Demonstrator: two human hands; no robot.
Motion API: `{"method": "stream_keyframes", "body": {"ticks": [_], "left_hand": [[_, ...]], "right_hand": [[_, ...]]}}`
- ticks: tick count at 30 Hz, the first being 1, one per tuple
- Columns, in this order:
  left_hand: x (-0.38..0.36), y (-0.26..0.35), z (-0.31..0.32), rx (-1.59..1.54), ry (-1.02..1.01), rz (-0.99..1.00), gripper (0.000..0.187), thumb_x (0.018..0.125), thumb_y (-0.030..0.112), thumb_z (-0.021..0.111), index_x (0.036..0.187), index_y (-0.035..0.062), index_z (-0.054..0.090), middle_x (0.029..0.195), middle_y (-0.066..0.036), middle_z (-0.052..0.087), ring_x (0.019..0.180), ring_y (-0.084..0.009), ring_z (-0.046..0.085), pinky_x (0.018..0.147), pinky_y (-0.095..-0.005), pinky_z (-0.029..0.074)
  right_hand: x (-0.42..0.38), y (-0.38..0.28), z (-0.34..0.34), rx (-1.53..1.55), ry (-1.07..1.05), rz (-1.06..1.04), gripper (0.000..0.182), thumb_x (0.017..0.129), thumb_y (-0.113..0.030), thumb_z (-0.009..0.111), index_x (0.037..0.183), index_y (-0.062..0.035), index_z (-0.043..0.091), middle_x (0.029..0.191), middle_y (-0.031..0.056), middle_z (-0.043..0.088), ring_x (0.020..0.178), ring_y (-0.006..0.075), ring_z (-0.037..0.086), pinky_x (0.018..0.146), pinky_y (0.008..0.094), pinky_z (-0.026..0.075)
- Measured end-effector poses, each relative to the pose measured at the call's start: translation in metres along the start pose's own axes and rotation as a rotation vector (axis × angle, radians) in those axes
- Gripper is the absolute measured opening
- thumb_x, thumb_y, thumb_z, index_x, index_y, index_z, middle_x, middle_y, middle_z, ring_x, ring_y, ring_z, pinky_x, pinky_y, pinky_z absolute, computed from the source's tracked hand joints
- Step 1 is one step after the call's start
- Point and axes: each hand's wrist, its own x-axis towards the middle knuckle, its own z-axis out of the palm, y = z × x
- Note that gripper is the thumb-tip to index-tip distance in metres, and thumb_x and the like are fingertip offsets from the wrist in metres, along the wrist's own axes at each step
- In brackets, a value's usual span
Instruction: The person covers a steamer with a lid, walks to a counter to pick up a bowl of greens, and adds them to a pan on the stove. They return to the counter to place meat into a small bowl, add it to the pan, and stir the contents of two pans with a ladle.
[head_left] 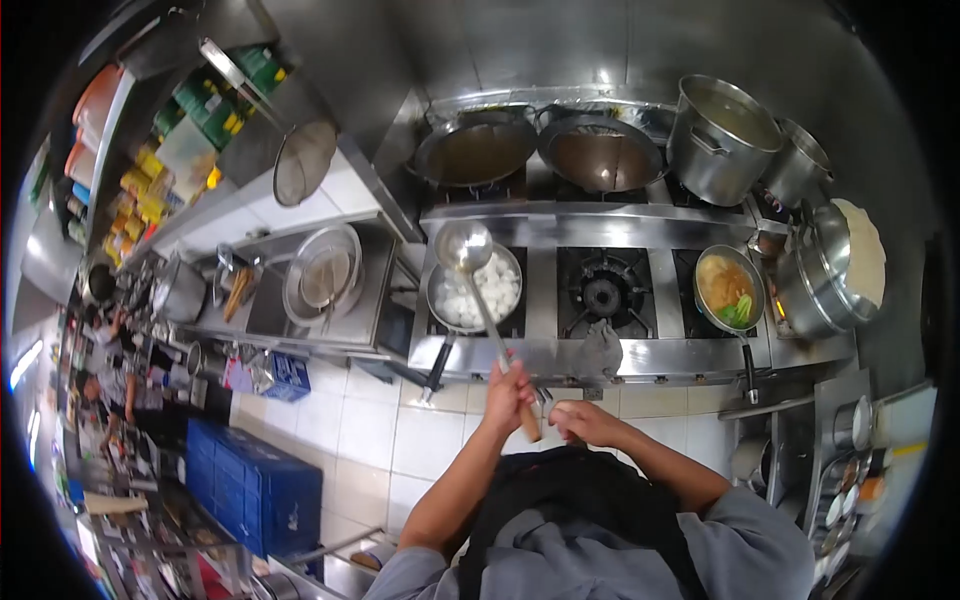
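My left hand [509,393] is wrapped round the handle of a long metal ladle [486,308] with a wooden end. The ladle's bowl hangs over the upper left of a frying pan [432,312] holding white chunks [497,290]. My right hand [588,423] is closed in front of my apron, just right of the ladle's wooden end. A small shiny metal piece [543,396] shows between the hands; I cannot tell whether the right hand grips it.
A grey cloth [600,350] hangs at the stove's front edge below the middle burner [602,288]. Right of it, a pan [702,295] holds yellow and green food. Two woks [440,170] [570,165] and a stockpot [712,160] line the back. A blue crate [255,480] stands left; people work farther off.
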Motion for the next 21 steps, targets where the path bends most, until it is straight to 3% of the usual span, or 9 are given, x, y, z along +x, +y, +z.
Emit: {"method": "stream_keyframes", "body": {"ticks": [1,3,5,8,9,13,16,17,21], "left_hand": [[0.007,0.012,-0.028,0.144,0.05,0.015,0.026,0.101,0.023,0.053,0.123,0.0161,0.04,0.072,-0.001,0.046,0.053,-0.0106,0.045,0.048,-0.0278,0.044],[0.009,0.038,-0.071,0.309,0.091,0.007,0.021,0.102,0.024,0.052,0.117,0.015,0.042,0.073,-0.002,0.047,0.053,-0.0102,0.046,0.046,-0.0274,0.043],[0.001,0.056,-0.102,0.798,0.196,0.065,0.014,0.103,0.026,0.049,0.108,0.0131,0.045,0.072,-0.001,0.045,0.052,-0.0078,0.048,0.043,-0.0258,0.042],[0.038,0.064,-0.187,1.261,0.354,0.241,0.04,0.101,0.03,0.047,0.132,0.0036,0.042,0.093,-0.024,0.066,0.079,-0.0381,0.067,0.072,-0.0455,0.053],[0.041,0.075,-0.194,1.352,0.331,0.188,0.053,0.1,0.031,0.046,0.143,0.0016,0.034,0.108,-0.033,0.063,0.098,-0.0521,0.061,0.089,-0.0512,0.047],[0.042,0.11,-0.163,1.63,0.333,0.364,0.052,0.098,0.029,0.048,0.142,0.0055,0.036,0.102,-0.033,0.065,0.094,-0.0527,0.061,0.083,-0.0565,0.047],[0.055,0.118,-0.155,1.729,0.266,0.35,0.052,0.096,0.028,0.051,0.142,0.0074,0.038,0.098,-0.031,0.066,0.091,-0.0513,0.062,0.081,-0.0567,0.048],[0.05,0.127,-0.134,1.766,0.276,0.246,0.054,0.095,0.028,0.054,0.143,0.009,0.038,0.097,-0.03,0.067,0.09,-0.0494,0.064,0.08,-0.0557,0.049],[0.038,0.133,-0.124,1.879,0.186,0.213,0.058,0.094,0.027,0.055,0.147,0.0117,0.037,0.097,-0.029,0.068,0.09,-0.0464,0.065,0.08,-0.0544,0.05]], "right_hand": [[0.006,0.013,-0.01,-0.031,0.041,-0.064,0.019,0.097,-0.021,0.052,0.102,-0.0046,0.059,0.077,0.0029,0.058,0.069,0.0127,0.059,0.066,0.0293,0.05],[0.009,0.05,-0.022,-0.06,0.345,-0.075,0.033,0.097,-0.035,0.054,0.104,-0.0036,0.062,0.079,0.0074,0.064,0.072,0.0158,0.062,0.066,0.0316,0.05],[-0.003,0.069,-0.032,-0.373,0.627,0.046,0.034,0.096,-0.035,0.054,0.103,-0.0034,0.064,0.078,0.0124,0.066,0.072,0.022,0.064,0.069,0.0356,0.051],[-0.04,0.122,-0.027,-0.365,0.848,0.216,0.037,0.095,-0.037,0.056,0.094,-0.0004,0.062,0.074,0.0145,0.065,0.069,0.0255,0.064,0.066,0.0386,0.051],[-0.053,0.154,-0.022,-0.267,0.883,0.306,0.038,0.094,-0.038,0.056,0.091,-0.0006,0.062,0.072,0.0128,0.064,0.065,0.0236,0.063,0.062,0.0377,0.052],[-0.108,0.228,0.022,0.285,0.846,0.655,0.038,0.092,-0.043,0.06,0.094,-0.0056,0.059,0.073,0.007,0.061,0.056,0.0164,0.059,0.047,0.0298,0.049],[-0.15,0.298,0.057,0.347,0.841,0.775,0.035,0.093,-0.046,0.057,0.1,-0.0114,0.059,0.075,0.0059,0.06,0.06,0.0196,0.059,0.056,0.0398,0.052],[-0.176,0.368,0.058,-0.127,0.632,0.61,0.028,0.091,-0.04,0.06,0.101,-0.0129,0.06,0.082,0.0078,0.066,0.068,0.0235,0.065,0.06,0.0428,0.053],[-0.208,0.5,0.076,-0.738,0.412,0.549,0.024,0.087,-0.033,0.064,0.102,-0.014,0.061,0.091,0.0096,0.07,0.077,0.0246,0.069,0.066,0.0423,0.054]]}}
